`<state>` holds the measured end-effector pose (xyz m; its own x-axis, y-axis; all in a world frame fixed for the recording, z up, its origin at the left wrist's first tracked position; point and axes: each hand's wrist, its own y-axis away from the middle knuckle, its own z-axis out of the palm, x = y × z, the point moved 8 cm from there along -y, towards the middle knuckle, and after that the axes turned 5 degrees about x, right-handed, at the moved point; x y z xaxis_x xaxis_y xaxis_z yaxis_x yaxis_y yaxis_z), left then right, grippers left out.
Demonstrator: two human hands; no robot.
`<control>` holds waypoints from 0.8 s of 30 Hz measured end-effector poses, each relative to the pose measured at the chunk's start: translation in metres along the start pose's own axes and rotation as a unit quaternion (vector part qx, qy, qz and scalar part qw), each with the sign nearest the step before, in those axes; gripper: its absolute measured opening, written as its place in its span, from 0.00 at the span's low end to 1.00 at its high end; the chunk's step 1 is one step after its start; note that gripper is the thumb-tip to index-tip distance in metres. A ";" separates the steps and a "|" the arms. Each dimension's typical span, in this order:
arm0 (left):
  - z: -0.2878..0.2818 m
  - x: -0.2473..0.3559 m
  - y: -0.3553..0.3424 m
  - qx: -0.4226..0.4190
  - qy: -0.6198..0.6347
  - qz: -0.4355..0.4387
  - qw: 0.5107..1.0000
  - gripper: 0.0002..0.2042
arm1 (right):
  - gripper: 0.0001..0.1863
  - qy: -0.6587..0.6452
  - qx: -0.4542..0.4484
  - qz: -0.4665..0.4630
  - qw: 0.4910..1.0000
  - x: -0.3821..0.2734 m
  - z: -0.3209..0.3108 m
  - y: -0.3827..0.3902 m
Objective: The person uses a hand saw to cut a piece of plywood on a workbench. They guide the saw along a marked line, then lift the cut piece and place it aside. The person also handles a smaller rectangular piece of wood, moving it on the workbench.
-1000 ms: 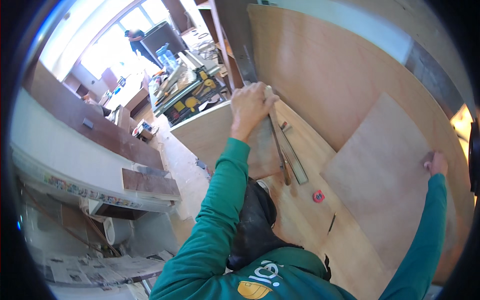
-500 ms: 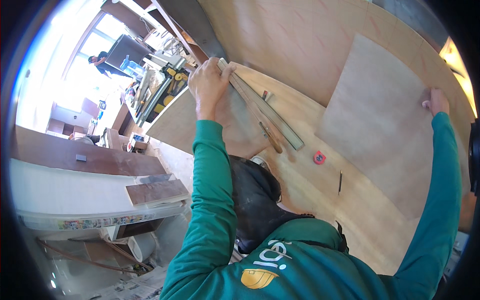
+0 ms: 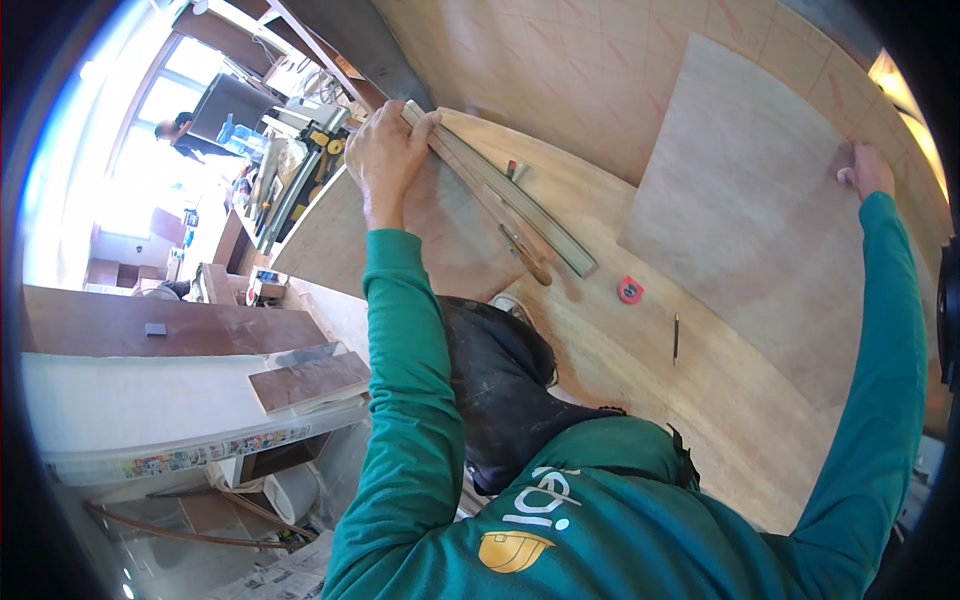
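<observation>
At the upper left, my left hand [image 3: 388, 165] is closed round the far end of a long pale straight strip [image 3: 540, 225], thumb on its top. The strip slants down to the right over the wooden boards. Beside it lies a long narrow tool with a brown wooden handle [image 3: 527, 257], possibly a handsaw; its far part runs toward my hand. Out to the right, my right hand [image 3: 872, 170] grips the far right edge of a thin brown wooden sheet [image 3: 735, 200], its fingertips partly hidden. The sheet lies tilted across the pale board [image 3: 640, 350].
A red tape measure [image 3: 629, 290] and a pencil [image 3: 676, 338] lie on the pale board. A small red-and-black object [image 3: 513, 170] is beyond the strip. Tools crowd a bench [image 3: 290, 180] at upper left, with another person [image 3: 178, 132] behind. Brown planks [image 3: 310, 380] lie left.
The view has shifted slightly, so boards, strip and tools appear a little further left and higher. Both hands keep their holds on the strip and the sheet.
</observation>
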<state>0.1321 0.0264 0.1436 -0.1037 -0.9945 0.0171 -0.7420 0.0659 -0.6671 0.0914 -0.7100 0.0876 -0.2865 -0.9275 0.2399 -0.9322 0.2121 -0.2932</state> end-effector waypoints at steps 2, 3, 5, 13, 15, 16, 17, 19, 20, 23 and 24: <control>-0.001 0.001 0.000 0.003 0.000 0.001 1.000 0.29 | 0.26 0.006 -0.005 0.002 1.000 0.002 0.000 -0.001; 0.000 0.000 -0.001 -0.003 -0.001 -0.003 1.000 0.29 | 0.26 0.008 -0.006 0.002 1.000 0.001 -0.001 -0.001; 0.000 -0.001 -0.001 -0.015 -0.004 -0.011 1.000 0.30 | 0.26 0.003 0.003 -0.004 1.000 -0.003 -0.003 0.000; -0.001 0.000 -0.002 -0.004 -0.004 -0.014 1.000 0.27 | 0.28 0.030 -0.026 0.005 0.999 -0.002 -0.002 -0.001; 0.000 -0.001 -0.002 -0.009 -0.006 -0.016 1.000 0.27 | 0.28 0.029 -0.018 -0.005 0.999 -0.006 -0.007 0.000; 0.001 -0.002 -0.002 -0.011 -0.009 -0.015 1.000 0.27 | 0.28 0.031 -0.022 -0.001 0.999 -0.009 -0.009 0.001; 0.001 -0.002 -0.002 -0.014 -0.011 -0.015 1.000 0.28 | 0.28 0.033 -0.027 0.004 0.999 -0.011 -0.011 0.001; 0.002 -0.002 -0.002 -0.021 -0.011 -0.019 1.000 0.27 | 0.28 0.034 -0.030 0.010 0.999 -0.012 -0.014 0.002; 0.002 -0.002 -0.002 -0.024 -0.011 -0.021 0.999 0.27 | 0.28 0.033 -0.030 0.010 0.999 -0.010 -0.012 0.002; 0.003 -0.002 -0.002 -0.026 -0.010 -0.021 0.999 0.27 | 0.27 0.028 -0.020 0.001 0.999 -0.008 -0.010 0.001; 0.003 -0.002 -0.002 -0.029 -0.008 -0.024 0.999 0.27 | 0.27 0.027 -0.016 -0.002 1.000 -0.005 -0.007 0.001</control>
<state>0.1356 0.0277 0.1426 -0.0564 -0.9978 0.0351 -0.7825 0.0223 -0.6223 0.0904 -0.7027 0.0928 -0.2931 -0.9108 0.2908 -0.9397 0.2184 -0.2633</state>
